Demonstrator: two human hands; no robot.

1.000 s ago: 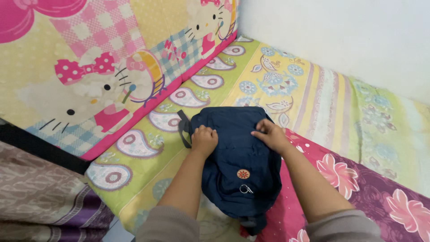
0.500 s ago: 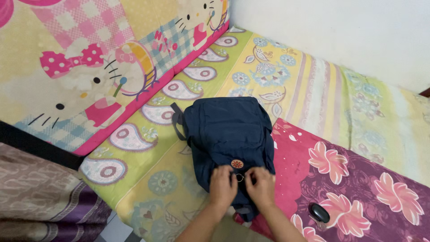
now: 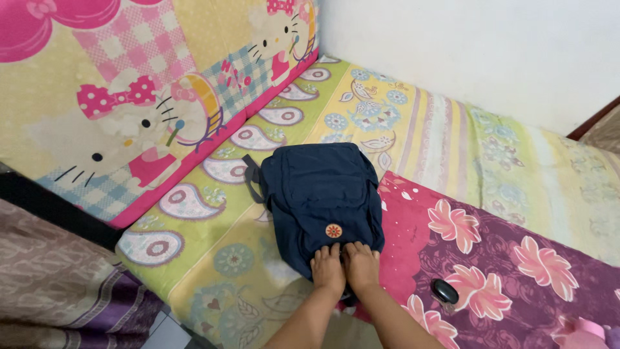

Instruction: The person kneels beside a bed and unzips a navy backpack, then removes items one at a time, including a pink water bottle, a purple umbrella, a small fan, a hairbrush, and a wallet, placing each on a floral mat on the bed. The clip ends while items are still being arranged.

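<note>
A navy blue backpack [image 3: 320, 203] lies flat on the bed [image 3: 426, 129], stretching away from both hands toward the wall [image 3: 465, 52]. The left hand [image 3: 329, 270] and the right hand [image 3: 362, 265] rest side by side, knuckles up, on the backpack's near edge, just below its small round orange patch [image 3: 334, 231]. The fingers are curled down into the cloth; they seem to press or pinch the fabric there, but whether they actually grip a fold, a zip pull or a buckle cannot be told, since the fingertips are buried under the hands.

The backpack looks soft and limp, thin cloth with little inside, so it would likely be light, would sag and fold when lifted, and would not slip much. The sturdiest places to take hold appear to be the dark strap [image 3: 252, 178] looping out at the far left of the hands, or the seamed far edge.

To the right of the hands, near them, a small black oval object [image 3: 444, 292] lies on the pink and purple flowered sheet [image 3: 516, 258]; its kind is not clear. Far left of the hands stands a cartoon-cat printed mattress [image 3: 129, 97], tilted up. The backpack's near end is covered by the hands, and the forearms are cut off by the bottom edge.
</note>
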